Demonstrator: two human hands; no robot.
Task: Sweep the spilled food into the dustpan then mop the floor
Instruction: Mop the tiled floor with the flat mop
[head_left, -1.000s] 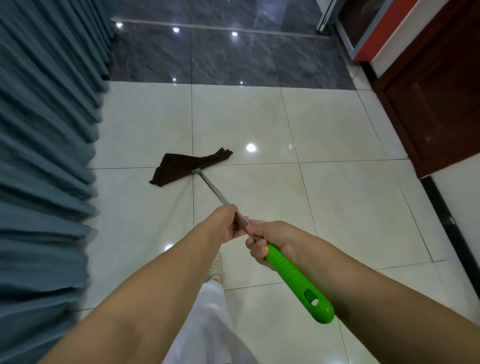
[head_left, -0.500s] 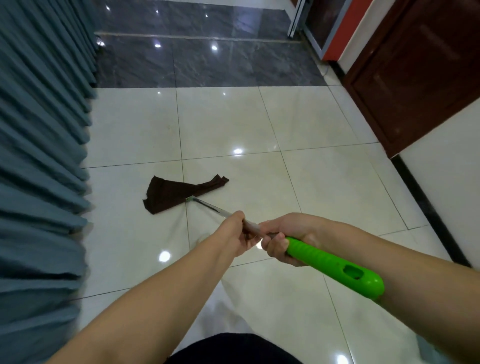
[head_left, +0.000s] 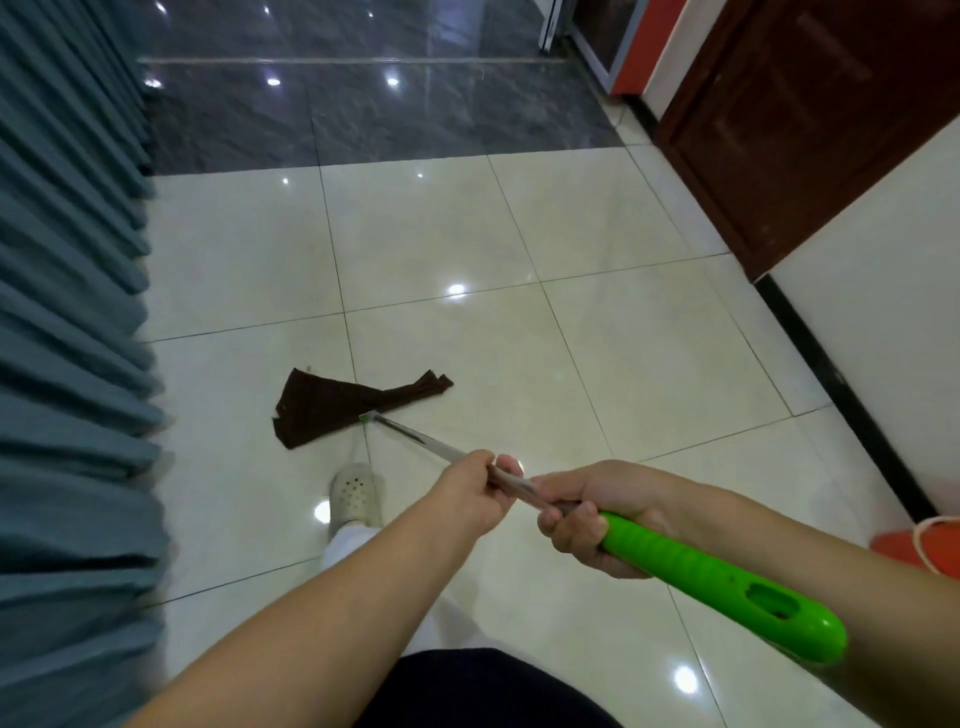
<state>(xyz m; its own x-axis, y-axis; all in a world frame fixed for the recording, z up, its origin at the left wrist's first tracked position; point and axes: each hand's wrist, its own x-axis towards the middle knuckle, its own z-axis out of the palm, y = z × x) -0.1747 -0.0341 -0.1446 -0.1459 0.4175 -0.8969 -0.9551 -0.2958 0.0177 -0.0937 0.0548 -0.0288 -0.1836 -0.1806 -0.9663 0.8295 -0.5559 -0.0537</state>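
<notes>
Currently mop pole (head_left: 415, 435) is being gripped by left hand (head_left: 475, 493) and right hand (head_left: 592, 519), hands close together; brown mop cloth (head_left: 337, 402) is lying at 11 o'clock. Cloth best being kept flat, strokes overlapped.

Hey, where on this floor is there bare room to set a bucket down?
Bare cream tiles between the brown mop cloth and the dark door. Crowded near the curtain, the shoe and the red object by the wall.

I see both forearms bare, without sleeves. The person wears a dark top (head_left: 488, 691), white trousers (head_left: 348, 543) and a pale perforated clog (head_left: 356, 493) on one foot.
</notes>
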